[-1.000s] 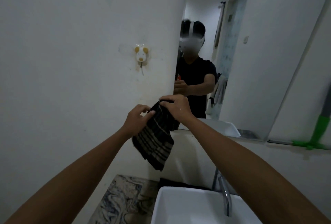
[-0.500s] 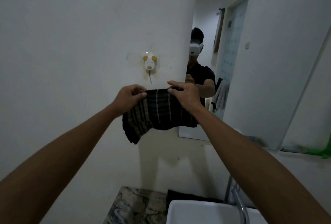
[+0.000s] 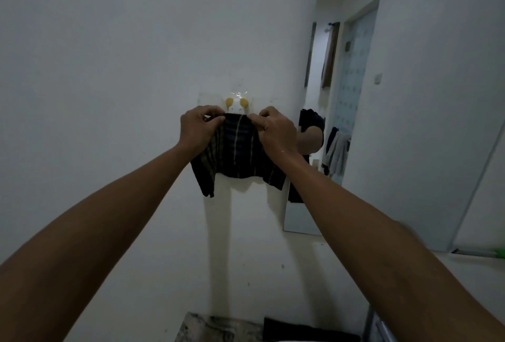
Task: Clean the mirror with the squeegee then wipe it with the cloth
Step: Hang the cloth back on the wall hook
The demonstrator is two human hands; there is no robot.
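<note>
**Cloth raised to the wall hook**

Dark striped cloth (image 3: 240,147) hangs stretched between both hands against the white wall (image 3: 109,95), its top edge just under the small white hook with two yellow ears (image 3: 236,102). The left hand (image 3: 198,129) pinches the upper left corner with curled fingers; the right hand (image 3: 276,131) pinches the upper right corner the same way. Half a second ago the cloth was held lower, with the whole hook showing above it; now its top edge covers the hook's lower part, and the hands have drawn closer together. To the right, the frameless mirror (image 3: 410,95) reflects a doorway, hanging towels and part of the person's dark sleeve. A sliver of green squeegee (image 3: 498,253) lies on the ledge at the far right. Marbled flooring (image 3: 216,328) shows below.
</note>
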